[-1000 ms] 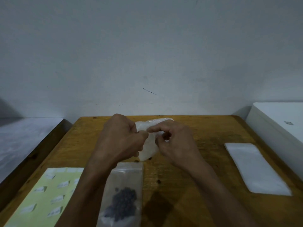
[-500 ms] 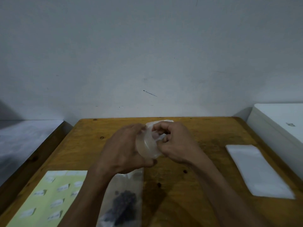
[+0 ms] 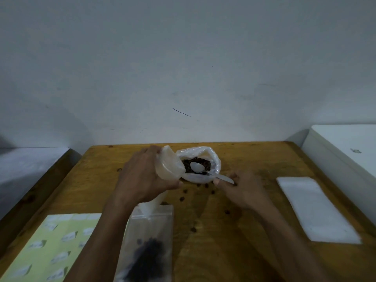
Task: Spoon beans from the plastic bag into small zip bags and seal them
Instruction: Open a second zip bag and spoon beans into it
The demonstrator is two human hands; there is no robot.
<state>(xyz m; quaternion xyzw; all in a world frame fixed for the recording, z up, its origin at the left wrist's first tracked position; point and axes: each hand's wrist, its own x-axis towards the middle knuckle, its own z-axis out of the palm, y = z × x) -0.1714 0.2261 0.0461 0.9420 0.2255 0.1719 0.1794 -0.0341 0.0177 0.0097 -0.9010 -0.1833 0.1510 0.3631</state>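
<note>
Head view, left hand (image 3: 142,176) holding zip bag (image 3: 167,165)

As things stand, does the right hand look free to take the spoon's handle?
Probably yes: the right hand is already at the spoon handle's end, nothing between them; the left hand holds the small zip bag aside.

Counted: one plastic bag of beans (image 3: 198,166), one spoon (image 3: 203,168), two small zip bags (image 3: 150,241), one sticker sheet (image 3: 50,247), one stack of bags (image 3: 317,208).
</note>
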